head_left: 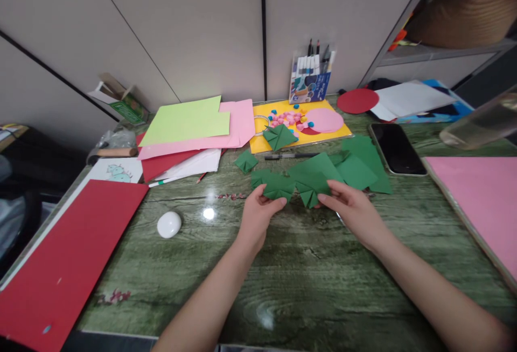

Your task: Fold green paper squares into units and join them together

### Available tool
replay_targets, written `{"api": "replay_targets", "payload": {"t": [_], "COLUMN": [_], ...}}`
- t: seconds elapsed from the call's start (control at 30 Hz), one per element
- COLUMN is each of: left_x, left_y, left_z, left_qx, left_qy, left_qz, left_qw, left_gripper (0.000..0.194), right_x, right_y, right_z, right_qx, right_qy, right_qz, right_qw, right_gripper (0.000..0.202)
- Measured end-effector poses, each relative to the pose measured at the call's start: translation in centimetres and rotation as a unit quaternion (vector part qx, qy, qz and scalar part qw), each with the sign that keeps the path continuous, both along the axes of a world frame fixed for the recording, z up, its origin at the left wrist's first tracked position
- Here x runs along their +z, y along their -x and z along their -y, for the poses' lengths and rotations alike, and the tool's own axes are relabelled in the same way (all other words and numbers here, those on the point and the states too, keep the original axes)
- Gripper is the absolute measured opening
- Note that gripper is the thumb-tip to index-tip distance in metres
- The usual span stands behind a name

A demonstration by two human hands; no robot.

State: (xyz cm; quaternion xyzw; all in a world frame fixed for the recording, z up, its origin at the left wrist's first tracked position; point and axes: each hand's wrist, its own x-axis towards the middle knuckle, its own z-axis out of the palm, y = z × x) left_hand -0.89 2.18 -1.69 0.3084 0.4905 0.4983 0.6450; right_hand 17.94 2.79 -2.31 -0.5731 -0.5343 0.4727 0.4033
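Note:
My left hand point(259, 214) pinches a folded piece of green paper point(278, 186) between thumb and fingers. A second folded green paper point(310, 189) is gripped at its right edge by my right hand point(350, 212). The two pieces are side by side above the table, their inner edges meeting or nearly so; I cannot tell whether they are joined. Just behind them lie loose green sheets point(357, 171), a small folded green square point(246, 161) and a larger green folded piece point(280, 136). A dark pen point(291, 156) rests behind my hands.
On the green table point(181, 287) are a white round object point(169, 225), a red sheet point(72, 255), stacked coloured papers point(186, 123), a yellow sheet point(262, 144) with small paper balls, a marker box point(310, 80), a phone point(397, 149) and a pink sheet point(480, 201).

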Motion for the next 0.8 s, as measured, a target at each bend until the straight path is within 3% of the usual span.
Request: {"api": "replay_targets", "payload": {"t": [0.07,0.17,0.23,0.47,0.8], "left_x": [-0.1,-0.1,-0.1,0.2,0.0], "left_y": [0.0,0.0,0.0,-0.3,-0.2], "left_z": [0.0,0.1,0.2,0.2,0.0], "left_qx": [-0.002,-0.009,-0.016,-0.026,-0.011], "left_qy": [0.012,0.017,0.017,0.031,0.018], "left_qz": [-0.001,0.001,0.005,0.009,0.017], "left_qw": [1.000,1.000,1.000,0.999,1.000], "left_gripper": [0.026,0.029,0.031,0.030,0.028], "right_x": [0.1,0.7,1.2,1.3,1.3], "right_y": [0.2,0.4,0.4,0.1,-0.1], "right_z": [0.0,0.1,0.1,0.4,0.3], "right_qx": [0.009,0.029,0.036,0.061,0.058], "right_qy": [0.002,0.007,0.003,-0.012,-0.038], "right_qz": [-0.024,-0.061,-0.062,0.010,0.071], "right_qw": [1.000,0.998,0.997,0.998,0.995], "right_gripper": [0.012,0.038,0.044,0.019,0.017]}}
